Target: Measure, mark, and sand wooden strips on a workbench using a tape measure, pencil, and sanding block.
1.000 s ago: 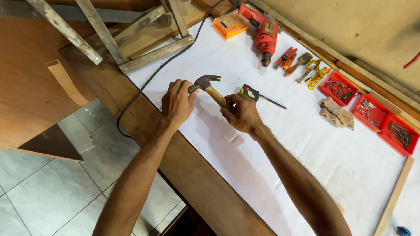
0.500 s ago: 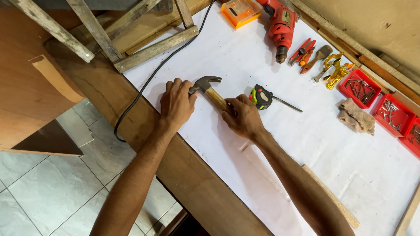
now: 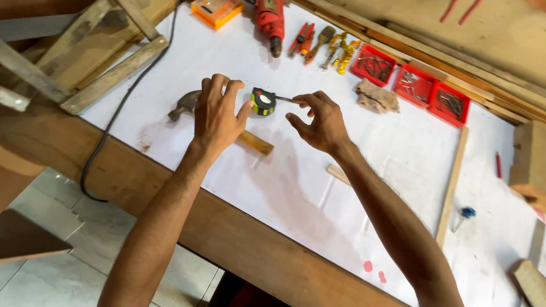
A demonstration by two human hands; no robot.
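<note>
My left hand [image 3: 219,116] hovered open over the hammer [image 3: 187,105]; my right hand [image 3: 318,122] pinched the tape measure's [image 3: 263,101] blade tip. A weak pinch risked it snapping back.

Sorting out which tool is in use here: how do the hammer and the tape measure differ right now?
The hammer lies flat on the white sheet, partly hidden under the left hand; the tape measure sits uncovered between both hands. The hammer is long, with a wooden handle and dull metal head; the tape measure is compact, black and green. The right hand pinches the tape measure's blade; nobody grips the hammer. Both rest on the sheet.
</note>
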